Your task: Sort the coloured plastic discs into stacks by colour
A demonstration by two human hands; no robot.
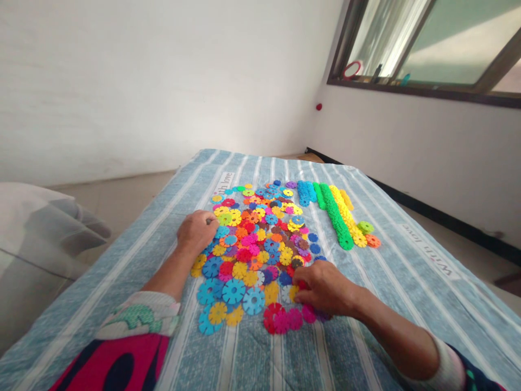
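A heap of coloured plastic snowflake discs (256,244) lies spread on a blue striped cloth (386,304). My left hand (197,231) rests at the heap's left edge, fingers curled, pinching something small near a yellow disc. My right hand (323,288) lies at the heap's near right edge, fingers bent down onto a red disc (302,284). Behind the heap, sorted discs lie in rows: blue (306,192), green (334,215) and yellow (347,214).
The cloth covers a bed or table that ends near a white wall. A window (431,43) with a dark frame is at the upper right. A grey cushion (44,244) lies at the left. A loose green disc (365,227) and an orange one (373,240) sit by the rows.
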